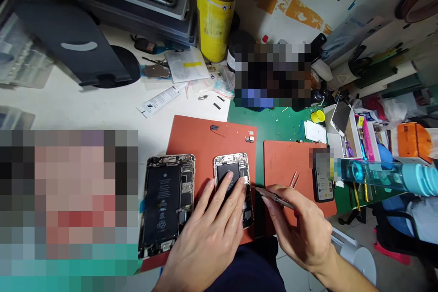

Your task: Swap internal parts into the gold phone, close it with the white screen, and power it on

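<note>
My left hand [215, 226] lies flat with fingers spread over the smaller opened phone [247, 200], covering much of its black battery. Pinched in my right hand [301, 223] is a slim metal tool with a ribbed grip [275, 197]; its kind is unclear. The tool's thin tip points left at the phone's right edge, and I cannot tell whether it touches. Left of my left hand, a larger opened phone [162, 205] shows its battery and boards. Tweezers [294, 179] rest on the right-hand mat, partly behind my right hand.
Reddish-brown mats [201, 139] [287, 155] lie on the bench. A lit phone [323, 178] and a blue bottle [379, 175] are at right. Small parts [214, 127] lie above the phones. Behind stand a yellow can [215, 23] and a phone stand [85, 45]. Another person is at left.
</note>
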Demonstrator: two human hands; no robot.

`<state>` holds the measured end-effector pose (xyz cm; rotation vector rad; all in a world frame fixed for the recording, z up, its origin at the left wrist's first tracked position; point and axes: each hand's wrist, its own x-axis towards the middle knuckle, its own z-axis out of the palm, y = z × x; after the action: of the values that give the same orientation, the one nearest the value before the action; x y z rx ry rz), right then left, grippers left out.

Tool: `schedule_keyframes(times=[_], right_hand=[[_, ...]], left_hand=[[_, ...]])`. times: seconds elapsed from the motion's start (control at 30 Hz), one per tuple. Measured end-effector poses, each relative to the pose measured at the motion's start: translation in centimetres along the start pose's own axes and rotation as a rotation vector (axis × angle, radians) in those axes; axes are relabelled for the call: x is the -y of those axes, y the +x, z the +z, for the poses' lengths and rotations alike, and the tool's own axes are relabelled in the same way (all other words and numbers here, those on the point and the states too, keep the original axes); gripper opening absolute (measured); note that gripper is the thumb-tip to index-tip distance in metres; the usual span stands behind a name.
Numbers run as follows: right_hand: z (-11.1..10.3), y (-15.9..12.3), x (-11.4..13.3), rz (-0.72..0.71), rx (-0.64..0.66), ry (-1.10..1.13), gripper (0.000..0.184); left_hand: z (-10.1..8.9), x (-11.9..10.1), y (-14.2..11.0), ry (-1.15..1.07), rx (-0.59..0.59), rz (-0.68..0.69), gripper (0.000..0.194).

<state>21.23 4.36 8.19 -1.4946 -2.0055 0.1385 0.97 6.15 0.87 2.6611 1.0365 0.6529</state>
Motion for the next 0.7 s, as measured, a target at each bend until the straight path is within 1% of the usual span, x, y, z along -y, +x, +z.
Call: schedule_keyframes(times=[0.1, 0.17, 0.27, 0.37, 0.53, 0.6, 0.7], right_hand=[[-0.5, 0.6, -0.4, -0.075, 0.172, 0.081, 0.034], [-0.6, 1.0, -0.5, -0.142, 0.211, 0.047, 0.034], [-0.5, 1.8, -0.4, -0.215, 0.174, -0.055, 0.027], [-0.3, 2.3, -0.1, -0.205, 0.155, -0.036, 0.021], [-0.1, 2.5, -0.2, -0.222, 0.105, -0.036, 0.023], [0.0, 2.5, -0.3, -0.208, 0.098, -0.016, 0.021], [0.2, 2.5, -0.4, -0.217, 0.083, -0.033, 0.023]], left_hand=[[0.1, 0.1, -0.1, -0.011, 0.000, 0.012, 0.052], [0.2, 0.1, -0.2, -0.020, 0.003, 0.022, 0.052], [0.1, 0.1, -0.3, -0.023, 0.008, 0.024, 0.054], [0.0, 0.0, -0.2, -0.018, 0.006, 0.013, 0.055], [-0.1, 0.0, -0.1, -0.016, 0.000, 0.012, 0.053], [-0.2, 0.0, -0.2, -0.005, 0.004, 0.013, 0.054], [-0.2, 0.0, -0.3, 0.005, 0.011, 0.020, 0.057]])
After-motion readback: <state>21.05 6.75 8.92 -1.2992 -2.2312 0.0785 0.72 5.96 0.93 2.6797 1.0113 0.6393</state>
